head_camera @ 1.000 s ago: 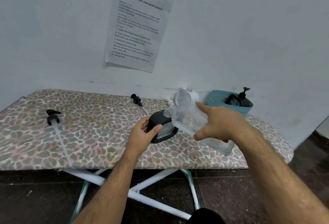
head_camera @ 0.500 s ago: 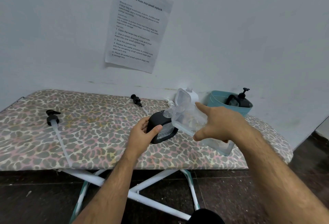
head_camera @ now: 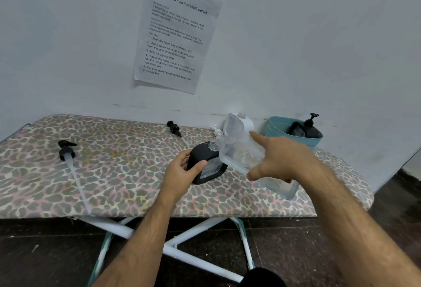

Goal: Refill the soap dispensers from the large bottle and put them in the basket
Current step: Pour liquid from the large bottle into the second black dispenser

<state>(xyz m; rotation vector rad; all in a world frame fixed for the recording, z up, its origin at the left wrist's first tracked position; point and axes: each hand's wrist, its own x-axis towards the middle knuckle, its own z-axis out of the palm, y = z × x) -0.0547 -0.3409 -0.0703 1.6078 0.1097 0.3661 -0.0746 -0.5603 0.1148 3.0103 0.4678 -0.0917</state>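
Note:
A black soap dispenser [head_camera: 205, 162] with no pump stands on the leopard-print board, and my left hand [head_camera: 182, 170] grips its left side. My right hand [head_camera: 280, 161] holds the large clear bottle [head_camera: 241, 154] tilted down to the left, its mouth at the dispenser's clear open neck. The bottle's flip lid hangs open above. A teal basket [head_camera: 278, 125] at the back right holds another black dispenser [head_camera: 307, 128] with its pump on.
Two loose black pumps lie on the ironing board [head_camera: 114, 172]: one [head_camera: 66, 150] at the left with a long tube, one [head_camera: 174, 128] near the wall. A white dispenser [head_camera: 245, 122] stands behind the bottle. A paper sheet [head_camera: 175, 33] hangs on the wall.

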